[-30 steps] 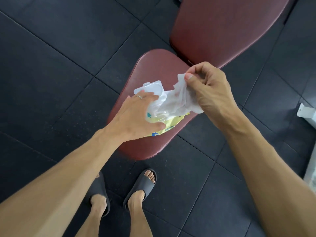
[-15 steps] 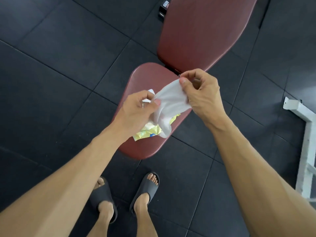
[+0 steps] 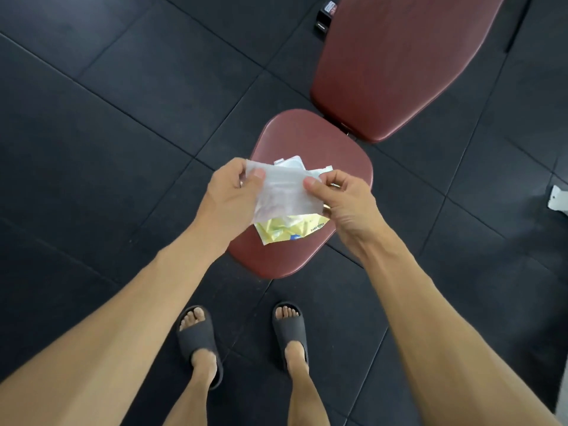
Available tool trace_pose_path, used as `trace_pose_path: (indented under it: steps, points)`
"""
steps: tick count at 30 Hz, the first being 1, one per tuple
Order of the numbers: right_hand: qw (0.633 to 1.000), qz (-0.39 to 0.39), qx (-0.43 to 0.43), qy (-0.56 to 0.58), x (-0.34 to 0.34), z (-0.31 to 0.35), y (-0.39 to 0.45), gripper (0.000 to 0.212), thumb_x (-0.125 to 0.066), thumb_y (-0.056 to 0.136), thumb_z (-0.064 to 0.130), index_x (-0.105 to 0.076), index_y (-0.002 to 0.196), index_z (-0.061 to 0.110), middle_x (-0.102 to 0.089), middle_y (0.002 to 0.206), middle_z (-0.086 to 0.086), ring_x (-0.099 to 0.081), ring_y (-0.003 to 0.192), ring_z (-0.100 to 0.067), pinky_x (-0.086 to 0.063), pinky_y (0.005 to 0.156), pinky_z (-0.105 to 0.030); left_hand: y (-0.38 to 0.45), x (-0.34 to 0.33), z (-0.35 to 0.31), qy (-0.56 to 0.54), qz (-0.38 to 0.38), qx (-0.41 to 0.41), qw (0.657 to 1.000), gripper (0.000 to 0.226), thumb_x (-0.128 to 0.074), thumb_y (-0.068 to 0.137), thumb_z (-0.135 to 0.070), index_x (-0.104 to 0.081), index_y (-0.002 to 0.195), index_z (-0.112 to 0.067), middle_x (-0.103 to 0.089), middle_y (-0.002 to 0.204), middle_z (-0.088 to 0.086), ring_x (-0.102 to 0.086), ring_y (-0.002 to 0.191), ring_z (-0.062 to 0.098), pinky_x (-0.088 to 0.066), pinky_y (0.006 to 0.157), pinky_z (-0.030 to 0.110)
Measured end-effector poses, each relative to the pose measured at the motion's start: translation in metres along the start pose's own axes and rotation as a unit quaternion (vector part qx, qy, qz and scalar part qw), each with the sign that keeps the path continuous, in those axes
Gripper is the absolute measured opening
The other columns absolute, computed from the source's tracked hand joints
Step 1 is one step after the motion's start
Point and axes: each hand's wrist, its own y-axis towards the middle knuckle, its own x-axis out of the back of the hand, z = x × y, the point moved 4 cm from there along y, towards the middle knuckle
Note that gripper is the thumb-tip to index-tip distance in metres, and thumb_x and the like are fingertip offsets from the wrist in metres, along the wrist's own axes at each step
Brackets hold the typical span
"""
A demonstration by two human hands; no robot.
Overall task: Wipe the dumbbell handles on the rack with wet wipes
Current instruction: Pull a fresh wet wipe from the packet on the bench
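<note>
Head view, hands: we hold one wet wipe [image 3: 284,192] stretched flat between both hands above the bench seat.
Left hand [image 3: 232,195]: our thumb and curled fingers pinch the wipe's upper left corner.
Right hand [image 3: 344,204]: our thumb and forefinger pinch the wipe's right edge; the other fingers curl loosely behind it.
Wet wipe: white and thin, spread roughly square, hanging between the two pinches and covering much of the pack below.
Wipes pack [image 3: 289,230]: a yellow soft pack lies on the seat under the wipe; its white flip lid [image 3: 290,162] shows just beyond the wipe's top edge. We cannot tell whether the wipe touches the pack.
Bench seat [image 3: 276,259]: a dark red padded pad with the pack resting on it.
Backrest [image 3: 399,66]: a larger dark red pad, just beyond the seat, reaching toward the top right.
Floor [image 3: 107,133]: black rubber tiles.
Feet: we stand in dark slides [image 3: 199,342] just short of the seat.
Dumbbells and rack: out of view.
</note>
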Motion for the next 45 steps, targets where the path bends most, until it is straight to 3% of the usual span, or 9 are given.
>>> trace_pose_path:
  steps: [9,13,16,20,29,34,39,42,45]
  points:
    - [0.948,0.196,0.163,-0.193,-0.064,0.022,-0.020,0.037,-0.059,0.092,0.002,-0.070,0.120,0.022,-0.070,0.088,0.000,-0.058,0.073,-0.006,-0.052,0.071,-0.022,-0.077,0.053,0.025,-0.104,-0.200,0.023,0.974,0.044,-0.070,0.086,-0.021,-0.056,0.115,-0.050,-0.067,0.085,0.011,-0.068,0.089,0.026,-0.055,0.091,0.050]
    - [0.849,0.310,0.223,-0.365,-0.114,0.030,-0.059,0.052,-0.075,0.083,0.016,-0.062,0.133,0.018,-0.057,0.100,0.007,-0.057,0.087,-0.005,-0.043,0.066,-0.010,-0.148,0.084,0.033,-0.085,-0.278,0.025,0.957,0.030,-0.076,0.084,-0.009,-0.074,0.108,-0.027,-0.075,0.094,-0.006,-0.071,0.085,0.007,-0.057,0.085,0.029]
    - [0.763,0.369,0.278,-0.452,-0.160,0.033,-0.107,0.024,-0.073,0.083,0.018,-0.070,0.106,0.026,-0.058,0.093,0.010,-0.055,0.077,-0.004,-0.040,0.066,-0.019,-0.209,0.109,0.044,-0.007,-0.332,0.045,0.942,0.050,-0.080,0.078,-0.007,-0.066,0.123,-0.022,-0.070,0.107,-0.009,-0.070,0.087,0.008,-0.055,0.082,0.021]
    - [0.696,0.472,0.280,-0.463,-0.219,0.023,-0.182,0.014,-0.074,0.084,0.024,-0.065,0.074,0.025,-0.056,0.098,0.013,-0.057,0.076,0.000,-0.041,0.064,-0.016,-0.300,0.143,0.073,0.047,-0.397,0.088,0.912,0.006,-0.074,0.085,-0.022,-0.071,0.087,-0.026,-0.063,0.096,-0.004,-0.059,0.078,0.008,-0.044,0.067,0.016]
    - [0.613,0.640,0.172,-0.430,-0.336,-0.070,-0.404,0.029,-0.073,0.081,0.019,-0.062,0.106,0.007,-0.071,0.096,-0.014,-0.073,0.079,-0.026,-0.058,0.069,-0.045,-0.529,0.198,0.188,-0.270,-0.502,0.124,0.812,0.030,-0.063,0.079,-0.048,-0.064,0.086,-0.018,-0.066,0.085,0.001,-0.063,0.081,0.021,-0.054,0.073,0.046]
    - [0.577,0.719,0.075,-0.380,-0.381,-0.127,-0.535,0.005,-0.058,0.097,0.005,-0.061,0.097,0.009,-0.070,0.083,-0.011,-0.066,0.059,-0.027,-0.051,0.055,-0.031,-0.669,0.215,0.248,-0.332,-0.491,0.089,0.800,0.019,-0.078,0.078,-0.014,-0.062,0.086,-0.014,-0.066,0.086,0.006,-0.067,0.078,0.019,-0.055,0.063,0.032]
    - [0.517,0.778,-0.033,-0.355,-0.420,-0.175,-0.651,0.010,-0.065,0.064,0.009,-0.074,0.066,0.014,-0.066,0.074,-0.006,-0.062,0.064,-0.019,-0.053,0.058,-0.028,-0.794,0.233,0.286,-0.356,-0.528,0.057,0.769,0.027,-0.070,0.075,0.004,-0.075,0.073,-0.022,-0.070,0.080,0.008,-0.061,0.077,0.020,-0.055,0.071,0.026]
    - [0.478,0.776,0.018,-0.411,-0.445,-0.199,-0.712,0.019,-0.072,0.060,0.025,-0.076,0.069,0.009,-0.068,0.081,-0.009,-0.064,0.077,-0.020,-0.054,0.064,-0.031,-0.855,0.237,0.300,-0.415,-0.530,0.029,0.739,0.028,-0.068,0.065,-0.018,-0.080,0.090,-0.016,-0.069,0.102,0.027,-0.062,0.091,0.028,-0.054,0.085,0.034]
    - [0.410,0.746,0.233,-0.470,-0.471,-0.226,-0.770,0.009,-0.072,0.080,0.014,-0.067,0.086,0.020,-0.068,0.078,-0.007,-0.062,0.071,-0.014,-0.048,0.058,-0.022,-0.902,0.241,0.320,-0.330,-0.629,0.117,0.694,0.020,-0.079,0.068,-0.033,-0.077,0.081,-0.019,-0.072,0.077,0.008,-0.062,0.069,0.012,-0.051,0.071,0.029]
